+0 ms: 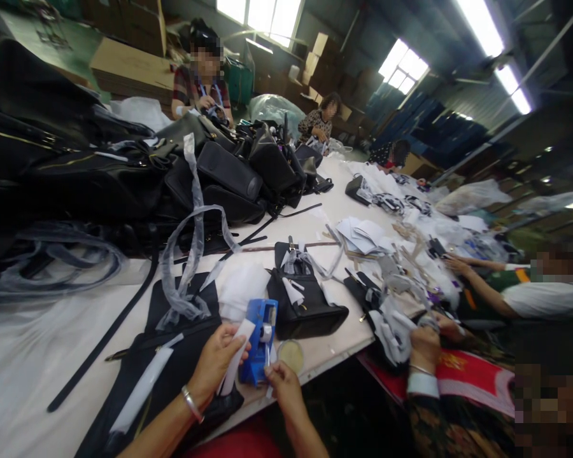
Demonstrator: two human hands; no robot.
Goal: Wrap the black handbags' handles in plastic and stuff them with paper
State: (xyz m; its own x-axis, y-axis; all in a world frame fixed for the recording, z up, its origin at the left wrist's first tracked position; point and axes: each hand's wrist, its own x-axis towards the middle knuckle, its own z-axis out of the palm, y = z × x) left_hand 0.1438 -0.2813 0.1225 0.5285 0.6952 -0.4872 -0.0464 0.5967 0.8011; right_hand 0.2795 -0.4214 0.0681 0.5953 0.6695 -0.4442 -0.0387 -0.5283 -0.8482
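My left hand (219, 359), with a metal bangle on the wrist, is closed on a white wrapping strip (237, 346) just left of a blue tape dispenser (255, 362). At the dispenser's near end, the fingers of my right hand (285, 385) pinch the end of a pale piece of tape (268, 357). A black bag (172, 369) lies under and beside my left arm, with a white-wrapped zipper pull (146, 385) on it. Clear plastic-wrapped straps (186, 292) rest on its upper part. Beyond the dispenser a small black backpack (308, 308) lies with white wrapping on its front.
A shallow round tub (291, 355) stands by the table's edge. Black bags (239, 172) are heaped at the back left. White sheets (363, 234) lie mid-table. A co-worker's hands (424, 340) work on a wrapped bag at right; several other people sit around the table.
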